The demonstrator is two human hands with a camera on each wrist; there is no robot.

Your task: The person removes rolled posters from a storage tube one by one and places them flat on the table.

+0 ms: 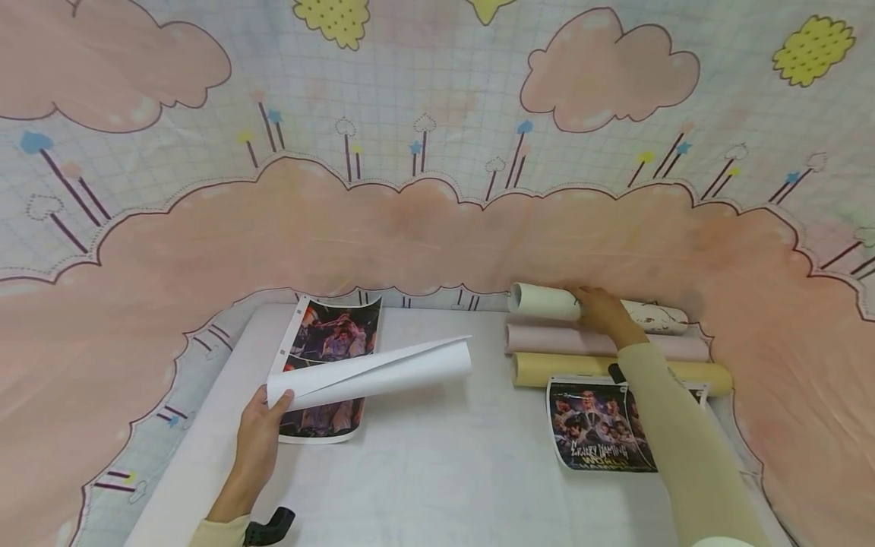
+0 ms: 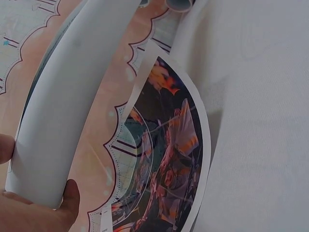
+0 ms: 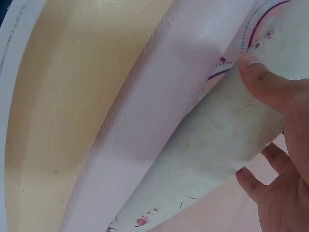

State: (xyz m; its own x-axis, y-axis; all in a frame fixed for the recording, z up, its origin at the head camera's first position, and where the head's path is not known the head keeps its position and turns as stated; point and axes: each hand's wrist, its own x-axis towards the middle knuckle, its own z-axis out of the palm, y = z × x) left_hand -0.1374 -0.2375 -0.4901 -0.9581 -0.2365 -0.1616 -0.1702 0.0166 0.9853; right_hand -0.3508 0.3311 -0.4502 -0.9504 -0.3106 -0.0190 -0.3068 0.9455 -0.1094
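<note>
My left hand (image 1: pixel 258 437) grips the near end of a rolled sheet of white paper (image 1: pixel 410 374), thumb on top. The roll slants up to the right, over a printed photo sheet (image 1: pixel 335 330), and its loose edge lifts along the top. In the left wrist view, fingers and thumb close round the end of the white paper roll (image 2: pixel 72 92). At the back right, my right hand (image 1: pixel 604 311) holds a white wallpaper roll with a floral print (image 1: pixel 544 301). The right wrist view has the thumb on one side of the floral roll (image 3: pixel 203 140) and fingers on the other.
Beside the floral roll lie a pale pink roll (image 1: pixel 540 339) and a yellow roll (image 1: pixel 557 370), roughly parallel. A dark group poster (image 1: pixel 588 425) leans against the yellow roll, partly behind my right forearm. The white table (image 1: pixel 437 471) meets a cloud-patterned cloth (image 1: pixel 437 235) behind.
</note>
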